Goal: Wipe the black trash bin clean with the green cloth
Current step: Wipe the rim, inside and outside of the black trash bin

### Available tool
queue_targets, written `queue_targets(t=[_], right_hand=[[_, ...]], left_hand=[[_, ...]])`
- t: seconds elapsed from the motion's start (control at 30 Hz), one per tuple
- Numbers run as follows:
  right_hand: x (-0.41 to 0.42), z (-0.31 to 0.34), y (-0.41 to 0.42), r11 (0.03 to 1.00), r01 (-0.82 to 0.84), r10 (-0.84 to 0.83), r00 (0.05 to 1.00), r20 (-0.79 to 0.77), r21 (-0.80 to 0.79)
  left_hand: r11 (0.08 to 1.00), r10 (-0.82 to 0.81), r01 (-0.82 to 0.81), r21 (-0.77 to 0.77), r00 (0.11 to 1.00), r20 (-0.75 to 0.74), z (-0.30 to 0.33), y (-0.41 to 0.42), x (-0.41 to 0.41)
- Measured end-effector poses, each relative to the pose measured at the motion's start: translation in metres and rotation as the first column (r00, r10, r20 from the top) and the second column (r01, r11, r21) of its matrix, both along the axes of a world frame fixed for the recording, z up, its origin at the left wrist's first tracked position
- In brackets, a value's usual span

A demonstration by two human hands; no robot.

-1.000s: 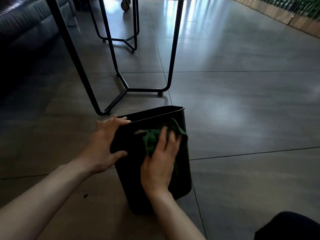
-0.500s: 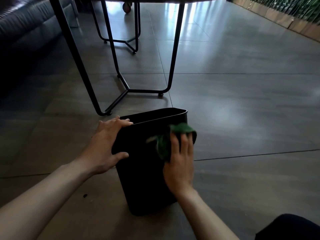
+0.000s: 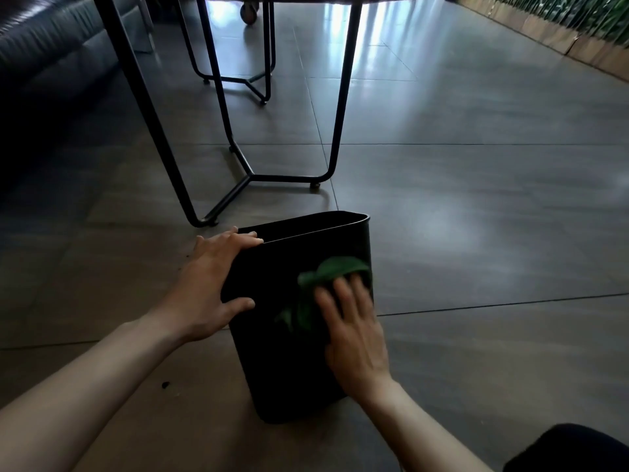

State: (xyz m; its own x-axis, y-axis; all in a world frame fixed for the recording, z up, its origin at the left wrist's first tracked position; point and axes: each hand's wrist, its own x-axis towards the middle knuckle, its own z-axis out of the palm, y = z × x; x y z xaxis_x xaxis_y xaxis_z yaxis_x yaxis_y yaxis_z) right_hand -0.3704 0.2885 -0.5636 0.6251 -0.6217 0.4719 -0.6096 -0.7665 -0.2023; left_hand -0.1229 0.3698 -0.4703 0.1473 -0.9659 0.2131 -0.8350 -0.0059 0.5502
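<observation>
The black trash bin [image 3: 282, 362] stands upright on the tiled floor just in front of me, its open top facing up. My left hand [image 3: 207, 287] grips its upper left corner, fingers over the rim and thumb on the near wall. My right hand [image 3: 354, 335] lies flat with straight fingers on the near wall by the right edge, pressing the green cloth [image 3: 335, 269] against it. Part of the cloth is hidden under my palm, and the rest bunches out above and to the left of my fingers.
A black metal table frame [image 3: 238, 185] stands just behind the bin, with a second frame farther back. A dark sofa [image 3: 44, 52] runs along the left. A wooden planter edge [image 3: 561, 39] lines the far right. My dark-clad knee [image 3: 571, 451] shows at bottom right. A dark speck [image 3: 165, 384] lies on the floor.
My right hand has slid the green cloth across the bin's near wall from the middle to the right edge. My left hand has kept its hold on the corner.
</observation>
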Motion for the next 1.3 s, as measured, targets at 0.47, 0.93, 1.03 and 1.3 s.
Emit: queue_targets(t=[0.47,0.93,1.03,1.3], right_hand=[[-0.005,0.018,0.013,0.881,-0.466,0.444,0.875,-0.194,-0.081],[0.032,0.025,-0.006,0.993,-0.074,0.070,0.997,-0.042,-0.093],[-0.002,-0.018,0.009,0.864,-0.420,0.320,0.884,-0.342,-0.279],[-0.010,0.026,-0.054,0.981,-0.102,0.104,0.995,0.000,-0.166]], left_hand=[[1.000,-0.022,0.022,-0.003,1.000,0.008,0.004,0.001,-0.005],[1.000,-0.008,0.008,0.011,1.000,0.002,0.004,-0.001,-0.003],[1.000,-0.005,0.005,0.004,1.000,0.010,0.003,-0.003,-0.002],[1.000,-0.005,0.005,-0.012,1.000,-0.011,-0.001,-0.005,0.000]])
